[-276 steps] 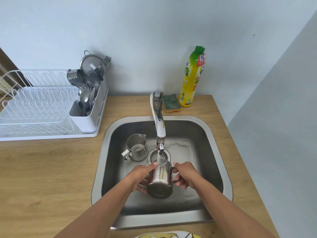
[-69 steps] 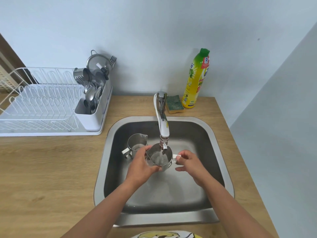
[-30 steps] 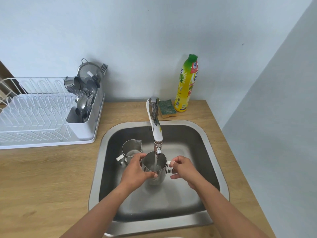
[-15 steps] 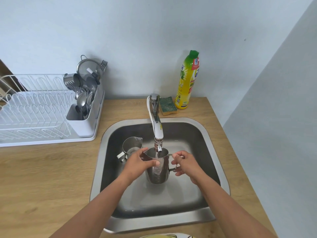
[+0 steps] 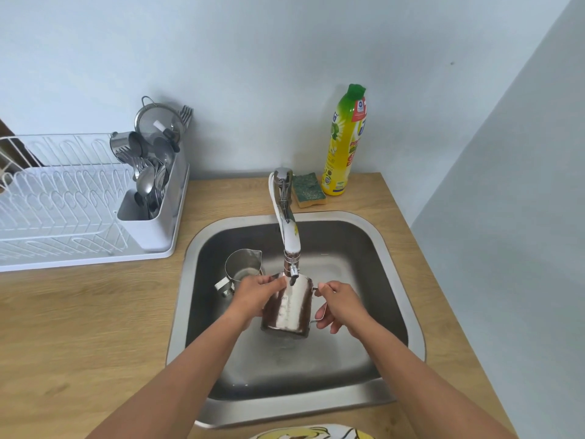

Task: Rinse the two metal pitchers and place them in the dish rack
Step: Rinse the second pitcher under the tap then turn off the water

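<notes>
I hold a metal pitcher [image 5: 289,308] over the steel sink [image 5: 402,280], tipped with its mouth away from me, right under the tap spout [image 5: 291,248]. My left hand [image 5: 256,296] grips its body on the left. My right hand [image 5: 340,304] holds its handle on the right. A second metal pitcher [image 5: 242,266] stands upright in the sink's back left, just beyond my left hand. The white wire dish rack [image 5: 63,204] sits on the counter to the left, with no pitcher in it.
A white cutlery holder [image 5: 152,198] full of spoons, forks and a strainer stands at the rack's right end. A green sponge [image 5: 308,190] and a yellow dish soap bottle [image 5: 345,144] stand behind the sink. A wall closes in on the right.
The pitcher has gone from upright and filling under the tap to tipped with its mouth away from me. Both hands have kept their hold. The second pitcher has not moved.
</notes>
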`<action>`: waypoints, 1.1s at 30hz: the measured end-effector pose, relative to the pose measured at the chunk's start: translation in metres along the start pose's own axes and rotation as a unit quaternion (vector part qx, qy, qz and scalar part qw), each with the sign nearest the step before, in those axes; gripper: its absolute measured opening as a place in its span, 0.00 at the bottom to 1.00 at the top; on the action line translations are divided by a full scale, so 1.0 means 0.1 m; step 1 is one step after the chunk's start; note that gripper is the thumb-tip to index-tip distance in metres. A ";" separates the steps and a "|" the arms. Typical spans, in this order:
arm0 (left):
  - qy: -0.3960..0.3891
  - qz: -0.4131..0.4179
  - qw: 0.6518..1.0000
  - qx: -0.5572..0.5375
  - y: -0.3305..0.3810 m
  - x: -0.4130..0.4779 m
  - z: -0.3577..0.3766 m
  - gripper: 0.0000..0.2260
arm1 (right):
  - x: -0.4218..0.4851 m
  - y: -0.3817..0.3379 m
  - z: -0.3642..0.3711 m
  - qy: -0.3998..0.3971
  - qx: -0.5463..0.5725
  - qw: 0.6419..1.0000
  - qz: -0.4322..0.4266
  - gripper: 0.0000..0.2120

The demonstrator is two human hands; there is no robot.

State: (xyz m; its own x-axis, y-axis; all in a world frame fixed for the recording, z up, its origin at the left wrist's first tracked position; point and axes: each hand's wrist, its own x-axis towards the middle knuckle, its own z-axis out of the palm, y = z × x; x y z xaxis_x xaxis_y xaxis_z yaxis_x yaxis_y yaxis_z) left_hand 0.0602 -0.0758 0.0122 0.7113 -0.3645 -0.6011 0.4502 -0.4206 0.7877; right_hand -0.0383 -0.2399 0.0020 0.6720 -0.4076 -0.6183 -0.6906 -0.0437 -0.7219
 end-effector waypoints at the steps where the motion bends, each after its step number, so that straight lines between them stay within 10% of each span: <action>1: 0.000 -0.001 1.000 0.008 0.01 0.00 -0.01 0.14 | 0.00 0.00 0.01 -0.004 0.004 1.000 0.005 0.15; 23: -0.033 -0.016 0.999 0.019 0.02 -0.06 -0.11 0.13 | 0.01 -0.07 0.05 -0.032 0.051 0.996 0.070 0.16; 33: -0.087 -0.039 0.995 0.021 -0.32 0.01 -0.18 0.39 | -0.05 0.05 0.07 -0.037 0.010 0.999 0.038 0.09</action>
State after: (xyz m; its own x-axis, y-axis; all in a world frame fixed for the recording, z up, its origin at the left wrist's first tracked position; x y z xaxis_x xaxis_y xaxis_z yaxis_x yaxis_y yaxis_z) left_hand 0.0567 -0.0479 -0.0114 0.5692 -0.4651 -0.6780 0.4751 -0.4870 0.7329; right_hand -0.0435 -0.2319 -0.0001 0.6362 -0.3409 -0.6922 -0.7355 0.0031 -0.6775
